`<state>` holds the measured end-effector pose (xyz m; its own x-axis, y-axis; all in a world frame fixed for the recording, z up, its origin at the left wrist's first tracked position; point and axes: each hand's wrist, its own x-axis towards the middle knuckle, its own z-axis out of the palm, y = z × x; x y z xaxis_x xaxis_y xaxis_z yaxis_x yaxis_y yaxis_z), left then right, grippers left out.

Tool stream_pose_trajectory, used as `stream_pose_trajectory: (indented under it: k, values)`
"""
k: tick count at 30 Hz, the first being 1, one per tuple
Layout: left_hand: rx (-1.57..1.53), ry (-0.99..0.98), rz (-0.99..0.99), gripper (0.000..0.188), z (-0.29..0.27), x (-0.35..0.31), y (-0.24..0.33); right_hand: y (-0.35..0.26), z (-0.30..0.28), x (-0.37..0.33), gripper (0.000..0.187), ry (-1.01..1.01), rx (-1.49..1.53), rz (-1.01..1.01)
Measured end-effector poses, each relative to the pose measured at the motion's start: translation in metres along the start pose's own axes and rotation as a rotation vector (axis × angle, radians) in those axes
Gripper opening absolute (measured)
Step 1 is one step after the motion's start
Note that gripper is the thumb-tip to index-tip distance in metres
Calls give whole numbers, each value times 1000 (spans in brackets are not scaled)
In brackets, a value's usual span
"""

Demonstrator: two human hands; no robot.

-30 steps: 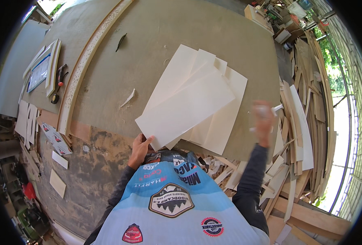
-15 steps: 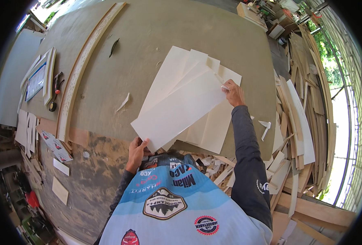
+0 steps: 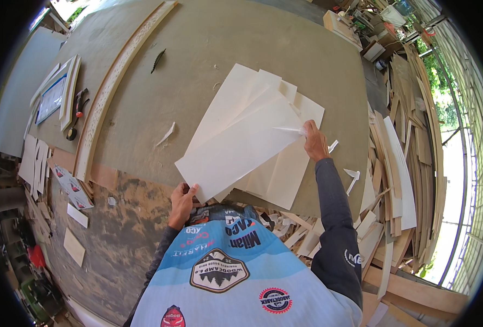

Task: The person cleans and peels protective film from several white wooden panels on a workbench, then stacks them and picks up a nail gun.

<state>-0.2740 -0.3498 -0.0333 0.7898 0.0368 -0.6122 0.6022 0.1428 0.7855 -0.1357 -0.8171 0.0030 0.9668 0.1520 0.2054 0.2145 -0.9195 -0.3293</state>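
Observation:
A long white panel [image 3: 241,147] lies slantwise on top of several overlapping cream-white sheets [image 3: 225,101] on the worktable [image 3: 138,109]. My left hand [image 3: 182,204] grips its near left corner, thumb on the upper face. At the far right end, my right hand [image 3: 315,140] is closed in a pinch on a thin white film [image 3: 290,129]. That film is pulled into a narrow crease across the panel's face, toward my fingers. How much of it has come loose from the panel, I cannot tell.
White scraps [image 3: 352,180] lie right of the stack, and another [image 3: 167,134] to its left. A long patterned moulding [image 3: 108,90], a tape measure [image 3: 71,133] and white frames [image 3: 70,92] are at the left. Wood offcuts [image 3: 405,158] are piled along the right side.
My right hand has moved slightly right and toward me, drawing the white film into a crease. My left hand keeps its hold on the panel's corner.

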Motion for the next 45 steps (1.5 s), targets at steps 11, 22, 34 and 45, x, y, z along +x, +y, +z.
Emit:
stream_pose_trajectory:
  k: [11, 22, 34, 45]
  values:
    - [-10, -6, -36, 31, 9, -6, 12, -121, -9, -87, 28, -401, 476, -99]
    - [-227, -209, 150, 36, 18, -24, 2, -340, -22, -69, 15, -828, 1386, -670]
    - [-293, 218, 228, 42, -3, -2, -32, -335, -112, -49, 19, -947, 2153, -642]
    - [-121, -718, 352, 70, 87, -73, 49, -243, -5, -79, 20, 150, 1999, 637]
